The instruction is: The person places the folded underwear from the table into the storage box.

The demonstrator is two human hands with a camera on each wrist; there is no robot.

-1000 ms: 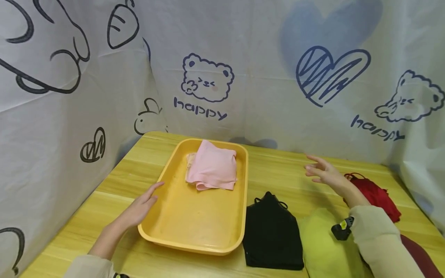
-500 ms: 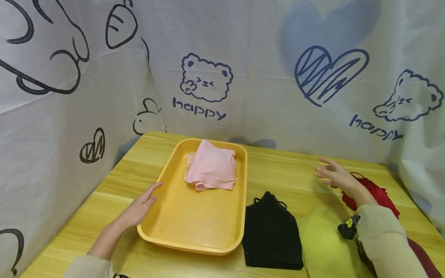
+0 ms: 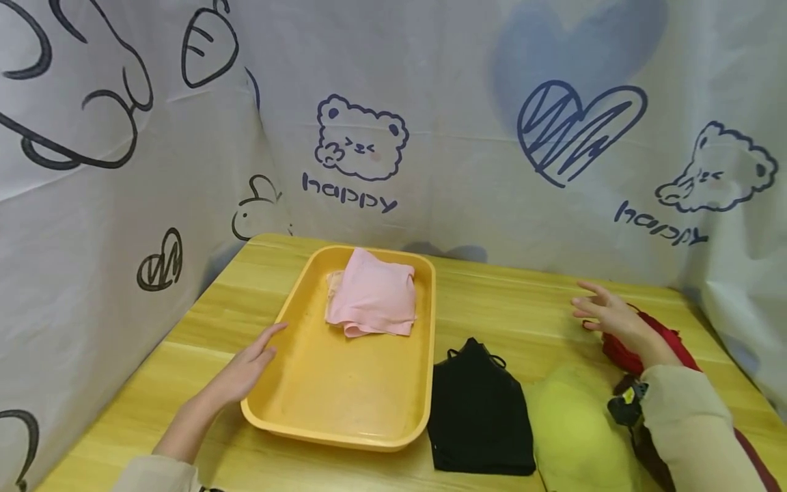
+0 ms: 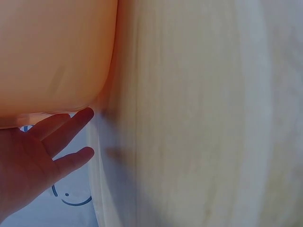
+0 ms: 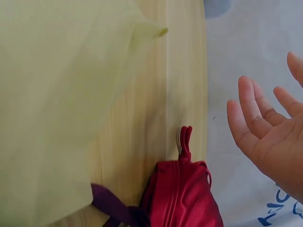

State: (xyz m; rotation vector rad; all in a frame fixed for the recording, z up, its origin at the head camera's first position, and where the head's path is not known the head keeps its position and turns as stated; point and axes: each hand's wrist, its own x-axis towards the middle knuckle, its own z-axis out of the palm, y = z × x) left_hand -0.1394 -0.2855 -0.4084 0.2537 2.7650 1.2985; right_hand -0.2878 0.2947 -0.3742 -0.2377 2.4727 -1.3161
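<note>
My left hand [image 3: 242, 372] rests at the left side of a yellow plastic tray [image 3: 344, 403], fingers extended along its outer wall; the left wrist view shows fingertips right at the tray wall [image 4: 57, 56]. Inside the tray's far end lies a folded pink cloth [image 3: 378, 294] over a beige one [image 3: 333, 283]. Held above the table, my right hand [image 3: 617, 324] has its fingers spread and nothing between them. Just beside it, partly behind the wrist, is a crumpled red strappy garment [image 3: 619, 352], also seen as a red bundle [image 5: 187, 194] in the right wrist view.
A folded black garment with thin straps [image 3: 482, 417] lies right of the tray. Beside it is a yellow-green cloth [image 3: 574, 427], then dark cloth [image 3: 653, 454] partly under my right forearm. White printed sheets [image 3: 455, 171] hang behind the wooden table [image 3: 492, 297].
My right hand has moved to the right, toward the red garment. My left hand stays at the tray's side, and the cloths lie as before.
</note>
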